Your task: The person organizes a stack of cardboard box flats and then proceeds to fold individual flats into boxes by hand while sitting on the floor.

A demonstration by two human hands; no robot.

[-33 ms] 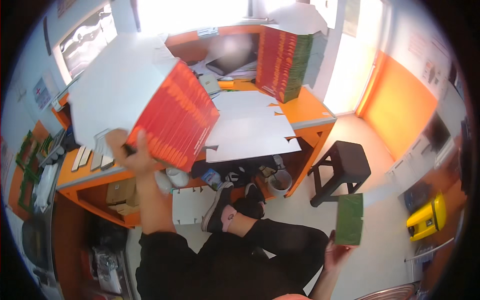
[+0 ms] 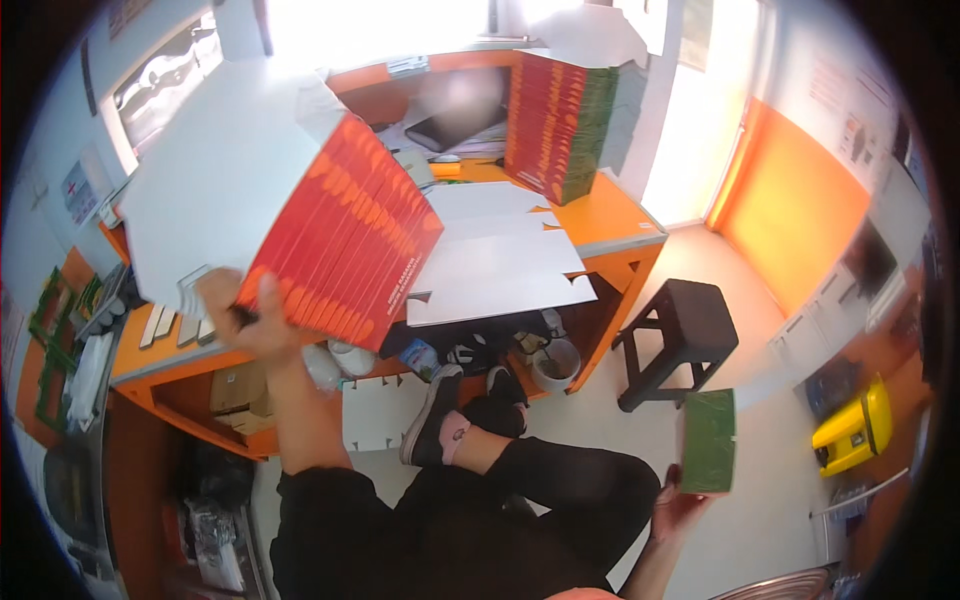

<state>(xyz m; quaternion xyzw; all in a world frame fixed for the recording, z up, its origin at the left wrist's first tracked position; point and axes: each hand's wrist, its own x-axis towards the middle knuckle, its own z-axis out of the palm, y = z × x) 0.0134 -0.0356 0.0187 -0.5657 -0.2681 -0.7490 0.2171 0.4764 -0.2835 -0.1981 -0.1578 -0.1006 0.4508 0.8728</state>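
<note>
Two full grips: your left hand (image 2: 262, 328), red stack (image 2: 350, 235) beside the white board (image 2: 500, 265), probably heavy, best held underneath; right hand (image 2: 676, 514), green box (image 2: 708, 440).

We find two short lines of white lettering (image 2: 404, 281) at the lower right corner of the red stack (image 2: 345, 230), on the left of the scene; they run aslant with the stack. On the far stack (image 2: 545, 125), standing at the right of the surface (image 2: 615, 208), we note small white lettering (image 2: 526, 178) low on the red face, too small to make out. On the left wall (image 2: 42, 165) we record a blue and white sign (image 2: 78, 192) bearing a red cross. On the right wall (image 2: 800, 50) we see a sheet (image 2: 838, 88) of faint reddish print, which we cannot read.
</note>
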